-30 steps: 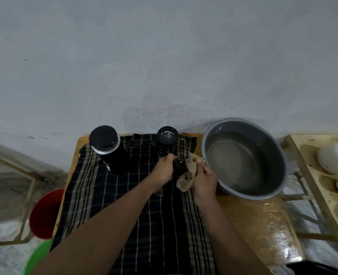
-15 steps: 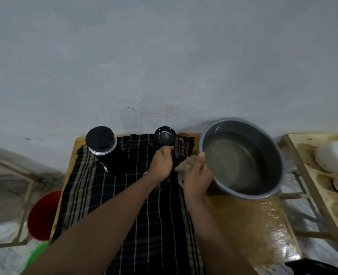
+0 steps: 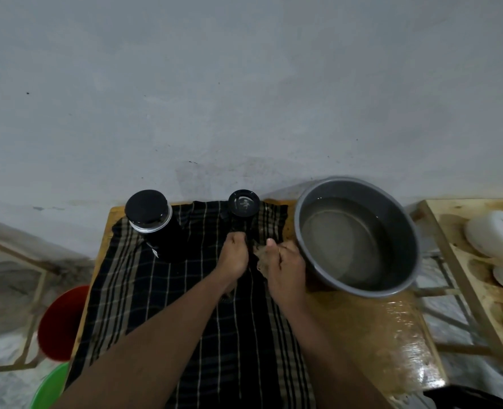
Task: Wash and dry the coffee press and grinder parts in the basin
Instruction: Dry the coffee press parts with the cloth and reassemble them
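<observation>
A tall black coffee press (image 3: 149, 222) with a silver band stands at the back left of a dark checked cloth (image 3: 161, 305). A smaller black grinder (image 3: 243, 204) stands at the back middle. My left hand (image 3: 234, 256) is closed around a small dark part just in front of the grinder's base; the part is mostly hidden. My right hand (image 3: 285, 268) holds a crumpled beige rag (image 3: 259, 255) against that part. The grey basin (image 3: 403, 231), with water in it, sits right of my right hand, almost touching it.
The wet wooden table top (image 3: 377, 335) shows bare in front of the basin. A wooden rack (image 3: 462, 278) with white bowls (image 3: 495, 234) stands to the right. A red bucket (image 3: 61, 323) and a green one (image 3: 51, 388) sit on the floor at left.
Both hands have moved away from me toward the grinder's base. The rag, which hung loose between the hands, is now bunched in my right hand.
</observation>
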A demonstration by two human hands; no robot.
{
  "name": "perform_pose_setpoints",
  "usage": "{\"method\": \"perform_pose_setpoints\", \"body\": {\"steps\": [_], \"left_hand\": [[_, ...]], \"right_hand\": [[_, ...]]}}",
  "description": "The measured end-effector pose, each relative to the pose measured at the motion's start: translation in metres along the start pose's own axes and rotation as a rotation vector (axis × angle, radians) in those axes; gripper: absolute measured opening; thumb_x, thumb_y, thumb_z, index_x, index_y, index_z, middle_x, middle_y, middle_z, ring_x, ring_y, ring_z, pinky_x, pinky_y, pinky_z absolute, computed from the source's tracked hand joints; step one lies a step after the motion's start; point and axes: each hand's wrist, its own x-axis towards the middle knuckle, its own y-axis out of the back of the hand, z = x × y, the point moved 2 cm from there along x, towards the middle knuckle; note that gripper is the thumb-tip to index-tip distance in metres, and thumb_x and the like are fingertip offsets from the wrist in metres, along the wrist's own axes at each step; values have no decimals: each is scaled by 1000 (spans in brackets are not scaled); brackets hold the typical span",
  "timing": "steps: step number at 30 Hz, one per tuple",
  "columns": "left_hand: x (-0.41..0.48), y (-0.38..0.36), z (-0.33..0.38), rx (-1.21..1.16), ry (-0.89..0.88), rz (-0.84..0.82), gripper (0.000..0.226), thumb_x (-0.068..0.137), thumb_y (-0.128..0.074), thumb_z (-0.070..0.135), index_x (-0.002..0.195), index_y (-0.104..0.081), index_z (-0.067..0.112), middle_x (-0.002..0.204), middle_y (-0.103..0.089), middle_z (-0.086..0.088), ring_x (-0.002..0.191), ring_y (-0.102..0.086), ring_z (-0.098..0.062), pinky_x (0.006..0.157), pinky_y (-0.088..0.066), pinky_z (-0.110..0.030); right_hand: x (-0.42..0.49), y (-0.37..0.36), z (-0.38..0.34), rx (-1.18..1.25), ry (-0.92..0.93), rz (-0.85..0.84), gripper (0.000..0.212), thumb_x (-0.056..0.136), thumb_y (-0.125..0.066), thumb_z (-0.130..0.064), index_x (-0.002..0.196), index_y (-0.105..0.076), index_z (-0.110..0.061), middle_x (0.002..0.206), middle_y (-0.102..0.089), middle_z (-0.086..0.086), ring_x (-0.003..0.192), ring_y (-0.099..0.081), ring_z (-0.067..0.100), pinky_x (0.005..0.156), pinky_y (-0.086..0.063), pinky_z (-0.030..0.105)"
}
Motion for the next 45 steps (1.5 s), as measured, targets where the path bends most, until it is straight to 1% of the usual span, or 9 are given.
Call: {"method": "perform_pose_setpoints", "body": {"steps": [5, 13, 18, 21, 27, 32, 36, 40, 45], "left_hand": [[2, -2, -14, 397, -177, -156, 31, 109, -35, 36, 127, -41, 11, 108, -60, -10, 84, -57, -16, 70, -41, -29], [11, -18, -41, 564, -209, -236, 60, 98, -61, 37, 146, -36, 10, 133, -62, -13, 113, -63, -27, 90, -51, -31], [1, 7, -19, 615, -461, 279, 33, 96, -55, 47, 106, -61, 17, 101, -63, 1, 99, -59, -23, 84, -48, -41], [4, 18, 25, 644, -684, 487, 42, 86, -65, 44, 117, -56, 16, 116, -53, -4, 110, -46, -27, 90, -38, -43], [52, 8, 70, 1067, -424, 71, 86, 90, -67, 51, 159, -19, 30, 153, -32, -10, 134, -38, -39, 103, -44, -54], [35, 20, 61, 566, -409, 281, 83, 80, -80, 40, 151, -41, 21, 136, -39, -8, 117, -49, -25, 96, -48, -33], [9, 24, 37, -281, 22, 129, 67, 71, -86, 27, 131, -62, 13, 118, -70, -7, 107, -68, -25, 95, -57, -39], [-4, 26, 21, -453, 150, -108, 47, 82, -79, 14, 125, -62, 7, 122, -70, -18, 106, -68, -32, 93, -55, -51], [-1, 36, 27, -528, 302, -261, 51, 96, -53, 56, 111, -72, 12, 111, -75, -14, 107, -68, -34, 91, -54, -58]], "right_hand": [[-6, 1, 20, 113, -313, 137, 52, 108, -43, -26, 56, -43, -21, 59, -49, -3, 58, -47, 7, 59, -29, 30], [16, -4, 12, 154, -243, 117, 55, 107, -44, -30, 54, -43, -17, 52, -47, -3, 49, -46, 3, 51, -32, 14], [41, 0, 0, 261, -301, 121, 55, 107, -42, -39, 59, -50, -12, 59, -52, 5, 56, -49, 14, 56, -40, 31], [52, -1, -7, 284, -298, 145, 54, 107, -41, -40, 57, -43, -18, 57, -49, 5, 55, -47, 17, 54, -37, 32], [46, -6, -14, 296, -280, 162, 55, 108, -41, -33, 56, -43, -15, 51, -42, 1, 44, -35, 8, 44, -28, 21], [54, -12, -19, 306, -352, 262, 46, 108, -40, -30, 91, -67, 2, 94, -57, 10, 73, -50, 9, 70, -35, 16], [73, -21, -19, 284, -262, 148, 50, 106, -39, -47, 106, -69, -7, 119, -56, 14, 107, -55, 22, 94, -41, 28], [78, -28, -16, 172, -144, -91, 42, 107, -42, -35, 129, -65, -8, 140, -48, 10, 130, -47, 23, 112, -33, 30], [67, -29, -21, 136, 8, -166, 50, 106, -41, -37, 144, -53, -6, 156, -43, 8, 146, -34, 19, 120, -29, 34]]}}
